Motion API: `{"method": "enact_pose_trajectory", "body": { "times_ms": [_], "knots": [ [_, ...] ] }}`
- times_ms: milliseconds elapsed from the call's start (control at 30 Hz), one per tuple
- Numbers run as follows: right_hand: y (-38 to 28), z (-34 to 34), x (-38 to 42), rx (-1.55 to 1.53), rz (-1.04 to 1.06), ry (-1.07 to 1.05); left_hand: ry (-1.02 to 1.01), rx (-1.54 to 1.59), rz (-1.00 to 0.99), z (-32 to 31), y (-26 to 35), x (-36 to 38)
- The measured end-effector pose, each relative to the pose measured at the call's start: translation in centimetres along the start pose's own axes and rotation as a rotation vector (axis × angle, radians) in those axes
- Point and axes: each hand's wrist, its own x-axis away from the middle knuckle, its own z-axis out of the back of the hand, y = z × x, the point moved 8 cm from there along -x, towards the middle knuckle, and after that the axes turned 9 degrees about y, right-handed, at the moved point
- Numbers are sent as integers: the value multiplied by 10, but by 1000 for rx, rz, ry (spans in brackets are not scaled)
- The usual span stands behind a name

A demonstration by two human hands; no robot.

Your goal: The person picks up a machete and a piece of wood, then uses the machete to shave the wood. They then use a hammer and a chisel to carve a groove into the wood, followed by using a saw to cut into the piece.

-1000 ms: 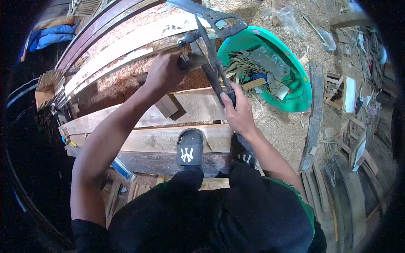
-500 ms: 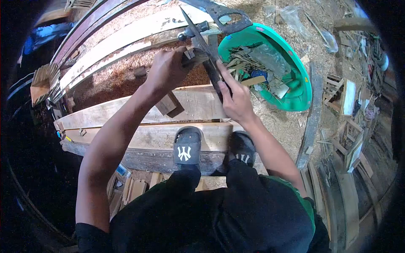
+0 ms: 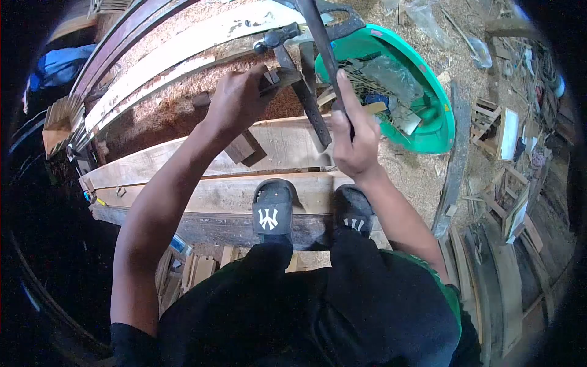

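Observation:
Raised over the boards, my left hand (image 3: 241, 95) is closed around a small block-like piece (image 3: 282, 79), its far end sticking out to the right. To the right of it, my right hand (image 3: 356, 131) grips a long dark metal tool (image 3: 321, 37), with one finger stretched along it; its upper tip runs out of the top of the frame. The tool stands apart from the block. Behind and between the hands lies a hammer (image 3: 276, 38), its handle slanting down toward the planks.
A green basin (image 3: 443, 116) with scraps is at the right, and a handsaw (image 3: 345, 25) lies beside it. Light planks (image 3: 226, 194) run under my slippers (image 3: 273, 208). A small wood block (image 3: 241, 147) sits on them. Wooden frames (image 3: 507, 189) stand at the far right.
My right hand has moved slightly right, swinging the long tool upright and away from the block. My left hand has barely moved and keeps its hold.

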Motion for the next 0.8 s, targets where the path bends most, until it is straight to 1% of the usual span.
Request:
{"method": "enact_pose_trajectory", "body": {
  "times_ms": [67,100,133,200,233,267,333,367,400,467,500,533,600,633,667,733,767,800],
  "knots": [
    [3,-10,9,89,118,-22,8,-65,-24,-1,1,-2],
    [28,-25,16,205,-191,-292,18,-66,-28,1,2,-2],
    [30,-21,14,205,-185,-289,28,-28,-35,2,4,-1],
    [24,-9,5,116,-81,-147,34,5,-33,3,2,0],
    [15,-2,0,120,26,-29,47,8,-62,2,4,-1],
    [11,-1,3,121,8,-32,58,14,-91,1,7,0],
    [-4,10,-3,23,34,85,61,19,-82,1,6,-1],
    [-6,8,3,30,156,116,41,4,-75,1,8,-1],
    [0,6,8,30,162,121,22,-11,-73,2,9,-3],
    [38,-17,17,101,-124,-162,27,14,-74,4,9,0],
    [40,-15,17,168,-112,-206,19,45,-66,4,10,1],
    [43,-17,15,163,-109,-207,21,40,-64,3,8,0],
    [39,-12,20,80,-86,-122,41,-6,-58,-1,8,3],
    [45,-13,24,78,-168,-142,-21,-54,1,-6,3,1],
    [46,-14,23,80,-165,-147,-17,-51,4,-5,3,1],
    [45,-12,21,36,-157,-84,-13,-12,8,-4,3,1],
    [43,-9,18,36,-156,-88,-11,-12,12,-4,1,1],
    [37,-8,14,157,-126,-158,-11,1,-11,-4,2,0]
  ]
}}
